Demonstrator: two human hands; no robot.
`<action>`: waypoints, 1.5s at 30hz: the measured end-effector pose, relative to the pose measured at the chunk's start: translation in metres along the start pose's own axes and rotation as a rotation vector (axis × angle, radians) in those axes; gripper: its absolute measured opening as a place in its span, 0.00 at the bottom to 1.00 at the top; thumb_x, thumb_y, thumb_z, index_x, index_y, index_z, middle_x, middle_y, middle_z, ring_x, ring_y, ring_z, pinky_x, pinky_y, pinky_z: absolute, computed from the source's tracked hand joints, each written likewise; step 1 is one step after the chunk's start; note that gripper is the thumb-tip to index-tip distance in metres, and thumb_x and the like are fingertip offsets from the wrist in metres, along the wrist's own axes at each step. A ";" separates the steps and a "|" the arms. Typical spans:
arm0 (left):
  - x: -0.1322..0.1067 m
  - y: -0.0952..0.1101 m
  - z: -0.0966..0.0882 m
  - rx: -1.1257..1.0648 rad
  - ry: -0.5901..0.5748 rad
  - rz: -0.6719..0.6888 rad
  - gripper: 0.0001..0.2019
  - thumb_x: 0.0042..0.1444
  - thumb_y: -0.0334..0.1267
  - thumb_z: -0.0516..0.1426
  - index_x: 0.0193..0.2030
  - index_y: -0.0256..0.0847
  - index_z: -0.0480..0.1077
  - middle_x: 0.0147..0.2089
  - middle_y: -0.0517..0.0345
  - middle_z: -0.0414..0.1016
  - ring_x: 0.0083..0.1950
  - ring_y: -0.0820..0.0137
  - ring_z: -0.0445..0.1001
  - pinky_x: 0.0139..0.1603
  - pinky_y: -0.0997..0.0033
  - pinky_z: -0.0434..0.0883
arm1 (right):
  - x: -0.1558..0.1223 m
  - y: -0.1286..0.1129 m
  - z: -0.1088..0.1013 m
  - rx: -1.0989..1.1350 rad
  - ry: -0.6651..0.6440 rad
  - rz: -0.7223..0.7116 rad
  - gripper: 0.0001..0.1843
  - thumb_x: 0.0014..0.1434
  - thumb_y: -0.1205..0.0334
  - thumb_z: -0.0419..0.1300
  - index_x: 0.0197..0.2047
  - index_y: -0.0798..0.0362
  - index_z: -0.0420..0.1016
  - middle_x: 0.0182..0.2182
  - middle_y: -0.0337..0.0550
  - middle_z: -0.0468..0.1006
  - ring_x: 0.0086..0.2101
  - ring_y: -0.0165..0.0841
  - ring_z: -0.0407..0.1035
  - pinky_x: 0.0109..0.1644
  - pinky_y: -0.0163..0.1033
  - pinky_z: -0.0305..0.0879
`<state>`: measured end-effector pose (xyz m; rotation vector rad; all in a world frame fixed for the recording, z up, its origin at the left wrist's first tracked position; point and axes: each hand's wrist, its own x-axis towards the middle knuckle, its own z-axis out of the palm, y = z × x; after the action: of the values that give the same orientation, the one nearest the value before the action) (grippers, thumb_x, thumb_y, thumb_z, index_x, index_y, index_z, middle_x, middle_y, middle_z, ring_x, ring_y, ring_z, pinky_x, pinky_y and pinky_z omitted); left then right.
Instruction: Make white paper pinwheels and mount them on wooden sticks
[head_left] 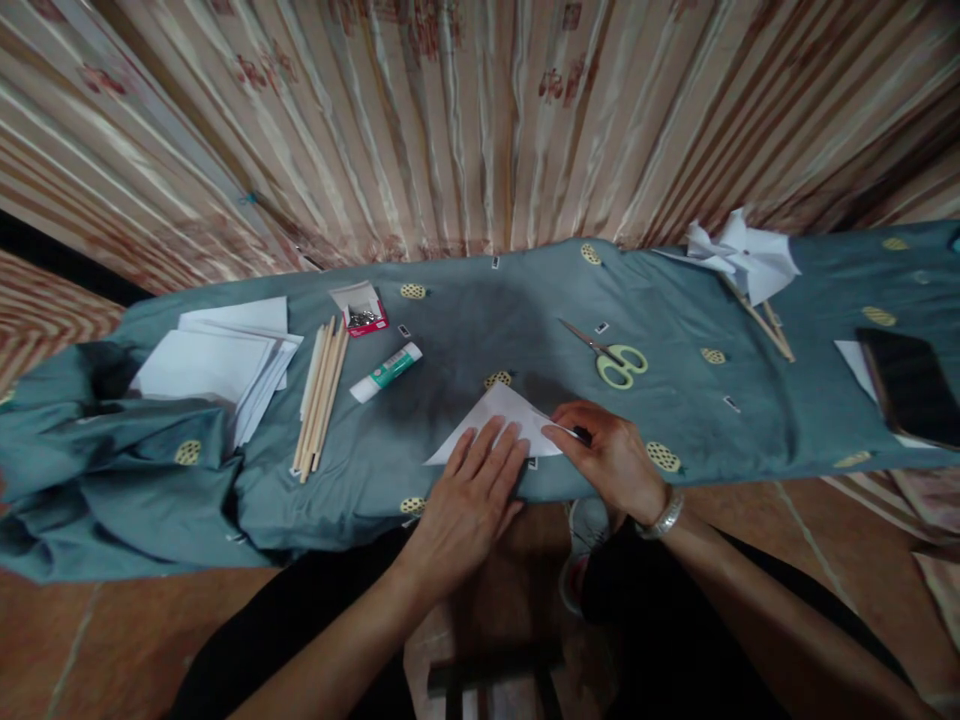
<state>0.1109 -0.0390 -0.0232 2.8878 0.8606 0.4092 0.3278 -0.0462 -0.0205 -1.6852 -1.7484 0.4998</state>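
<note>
A white sheet of paper (491, 412), folded into a triangle, lies near the front edge of the cloth-covered table (480, 330). My left hand (474, 492) rests flat on it, fingers stretched out across its lower middle. At the paper's right corner, my right hand (611, 455) is closed, thumb and fingers pinching the edge. A small dark thing (581, 435) shows between that thumb and the fingers; I cannot make out what it is. Beyond the right hand lie scissors (615, 365) with light green handles, blades pointing away to the left.
To the left are a glue stick (386, 372), several wooden sticks (322, 400), an open red box (364, 312) of small metal pieces and stacked white paper (210, 355). Paper pinwheels (750, 258) on sticks and a dark phone (909, 385) lie right. A curtain (480, 130) hangs behind.
</note>
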 end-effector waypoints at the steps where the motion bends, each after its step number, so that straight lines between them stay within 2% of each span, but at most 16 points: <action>1: 0.000 -0.001 0.001 0.001 -0.015 -0.005 0.29 0.64 0.41 0.53 0.68 0.31 0.52 0.70 0.40 0.58 0.73 0.51 0.51 0.69 0.46 0.56 | 0.001 0.000 0.000 -0.004 -0.002 0.001 0.11 0.62 0.57 0.59 0.29 0.51 0.74 0.34 0.44 0.81 0.35 0.37 0.75 0.41 0.40 0.67; 11: -0.001 -0.004 0.003 0.000 -0.079 -0.030 0.35 0.62 0.48 0.55 0.70 0.31 0.50 0.72 0.40 0.53 0.73 0.50 0.48 0.70 0.47 0.53 | 0.002 0.000 0.000 -0.034 -0.010 0.006 0.12 0.62 0.58 0.59 0.28 0.51 0.74 0.33 0.44 0.80 0.32 0.35 0.74 0.38 0.39 0.65; 21: -0.001 -0.004 0.003 0.042 -0.138 -0.044 0.35 0.62 0.48 0.54 0.70 0.32 0.49 0.73 0.42 0.51 0.74 0.51 0.47 0.71 0.48 0.52 | 0.003 0.000 0.000 -0.036 -0.019 0.030 0.10 0.61 0.60 0.60 0.28 0.52 0.73 0.32 0.43 0.80 0.33 0.35 0.73 0.39 0.38 0.65; 45: 0.000 -0.006 0.007 0.044 -0.137 -0.041 0.36 0.61 0.49 0.55 0.70 0.31 0.50 0.73 0.42 0.52 0.73 0.50 0.49 0.70 0.47 0.52 | 0.004 -0.001 0.001 -0.076 -0.015 0.037 0.10 0.61 0.60 0.61 0.28 0.52 0.73 0.32 0.42 0.79 0.33 0.35 0.73 0.39 0.38 0.64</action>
<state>0.1097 -0.0346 -0.0308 2.8914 0.9160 0.1885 0.3266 -0.0422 -0.0205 -1.7741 -1.7701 0.4687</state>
